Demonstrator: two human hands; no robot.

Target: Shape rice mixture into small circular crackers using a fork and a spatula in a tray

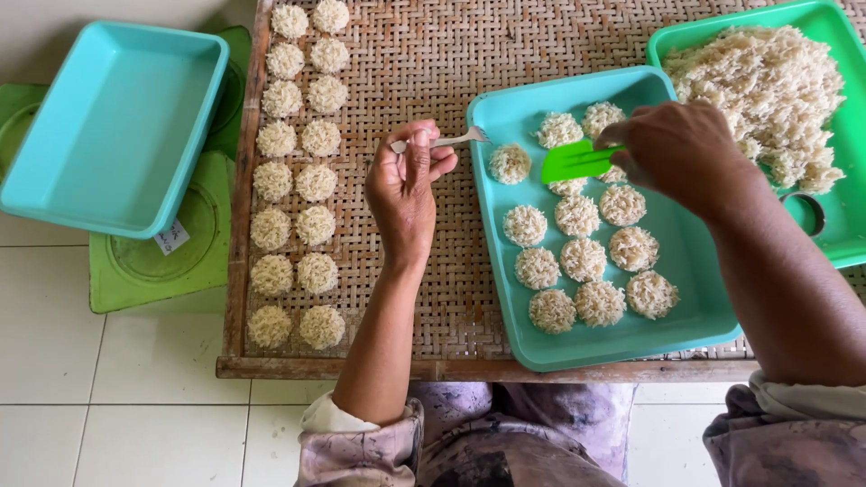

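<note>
Seen from above, the left hand [408, 189] pinches a metal fork [442, 141] over a woven bamboo tray [433, 81], its tines touching the rim of a turquoise tray [695, 311] of round rice cakes [584, 259]. The right hand [683, 151] closes around a green spatula [573, 160], blade among the upper cakes. Two columns of rice discs [296, 180] line the mat's left edge; a green tray [848, 239] of loose rice [767, 86] sits top right, and an empty turquoise tray [113, 126], on green stools [153, 266] bearing a small white label [170, 237], sits left.
</note>
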